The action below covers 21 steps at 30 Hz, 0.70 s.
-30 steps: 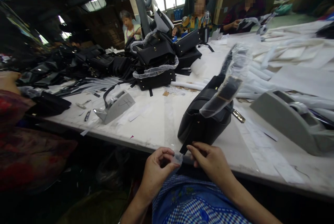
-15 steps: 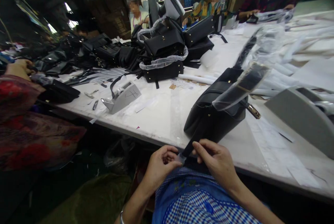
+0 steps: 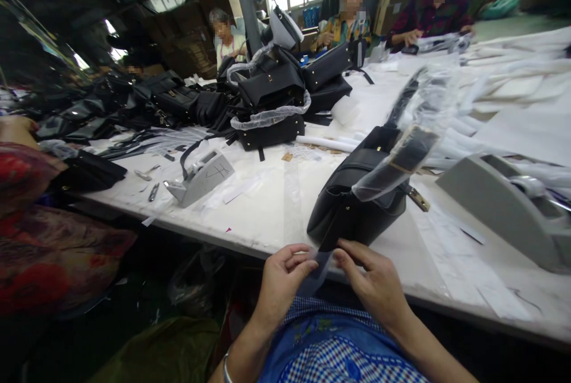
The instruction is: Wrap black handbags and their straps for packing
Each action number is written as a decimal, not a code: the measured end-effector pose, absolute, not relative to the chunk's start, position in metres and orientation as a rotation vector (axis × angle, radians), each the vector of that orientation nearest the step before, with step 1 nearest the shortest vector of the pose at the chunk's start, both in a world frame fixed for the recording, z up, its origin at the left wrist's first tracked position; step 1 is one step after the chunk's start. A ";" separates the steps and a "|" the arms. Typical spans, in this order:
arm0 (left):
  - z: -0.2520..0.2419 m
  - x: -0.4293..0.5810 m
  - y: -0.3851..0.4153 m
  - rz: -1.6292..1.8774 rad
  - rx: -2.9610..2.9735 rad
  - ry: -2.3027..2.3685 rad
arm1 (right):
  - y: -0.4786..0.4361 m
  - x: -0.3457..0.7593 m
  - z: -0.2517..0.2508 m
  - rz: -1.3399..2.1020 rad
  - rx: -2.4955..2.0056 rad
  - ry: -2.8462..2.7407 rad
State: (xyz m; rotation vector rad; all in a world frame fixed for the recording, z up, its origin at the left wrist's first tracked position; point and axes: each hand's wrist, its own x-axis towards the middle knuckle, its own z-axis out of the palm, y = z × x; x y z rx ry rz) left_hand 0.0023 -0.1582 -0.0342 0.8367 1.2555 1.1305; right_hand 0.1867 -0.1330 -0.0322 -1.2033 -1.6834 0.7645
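Observation:
A small piece of clear plastic film (image 3: 314, 281) stretches between my two hands at the table's front edge. My left hand (image 3: 285, 273) pinches its left side between thumb and fingers. With thumb and forefinger closed, my right hand (image 3: 372, 273) grips the film's upper right corner. Behind the film, a black strap end runs down from a black handbag (image 3: 343, 207). The handbag lies on the table just beyond my hands, its handle (image 3: 397, 163) wrapped in clear plastic and a gold-coloured metal fitting (image 3: 418, 198) sticking out at its right.
Grey tape dispensers stand left (image 3: 200, 178) and right (image 3: 504, 210) on the white table (image 3: 263, 216). Black handbags (image 3: 272, 85) are piled at the back. A person in a red floral sleeve (image 3: 31, 222) is close at left; several people work across the table.
The film, crumpled at my left fingers before, is now spread out between both hands. My right fingers have closed on its edge. The view has shifted slightly.

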 end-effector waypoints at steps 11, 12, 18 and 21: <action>0.008 0.030 -0.102 1.306 1.102 1.120 | -0.118 0.190 0.001 1.281 -1.255 -1.436; 0.010 0.029 -0.100 1.303 1.143 1.131 | -0.115 0.187 0.003 1.349 -1.231 -1.414; 0.003 0.022 -0.106 1.383 1.213 1.223 | -0.110 0.171 -0.005 1.376 -1.228 -1.322; -0.010 0.022 -0.118 1.288 1.120 1.236 | -0.111 0.167 -0.009 1.347 -1.228 -1.314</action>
